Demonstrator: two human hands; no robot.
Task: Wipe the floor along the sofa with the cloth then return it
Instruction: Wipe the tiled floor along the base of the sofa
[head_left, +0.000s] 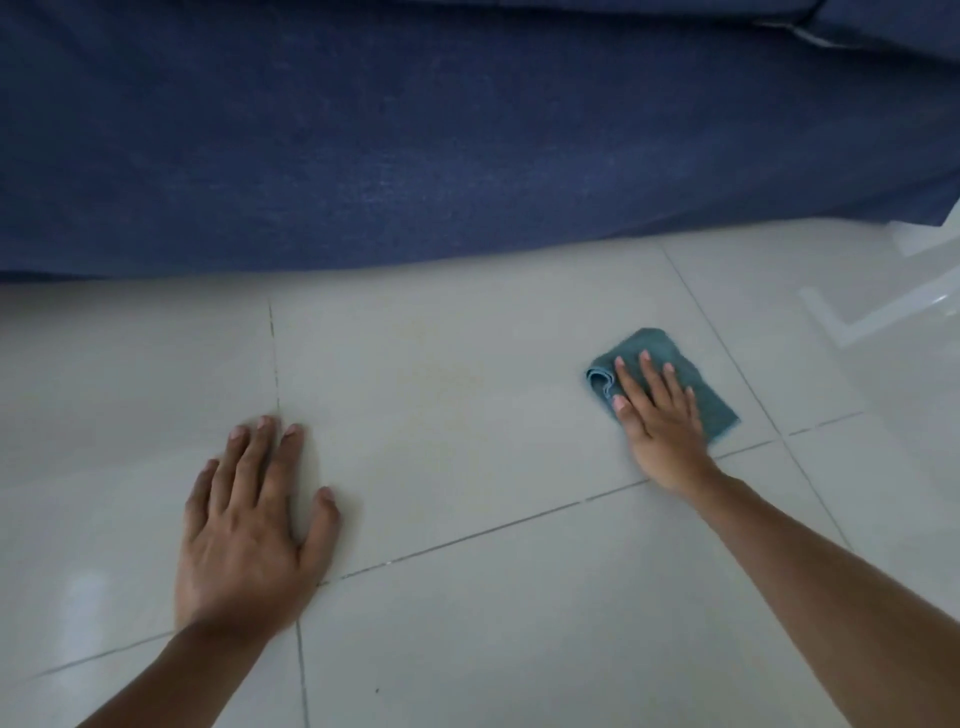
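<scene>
A folded teal cloth (701, 387) lies flat on the pale tiled floor (467, 395), to the right, a short way in front of the dark blue sofa (415, 135). My right hand (657, 415) presses down on the cloth with its fingers spread, covering much of it. My left hand (249, 525) rests flat on the bare tiles at the lower left, fingers apart and holding nothing. The sofa's lower edge runs across the whole view above both hands.
Grey grout lines (483, 530) cross the glossy tiles. Bright window reflections (878, 317) shine on the floor at the far right, beyond the sofa's corner. A seam between sofa cushions (800, 31) shows at the top right.
</scene>
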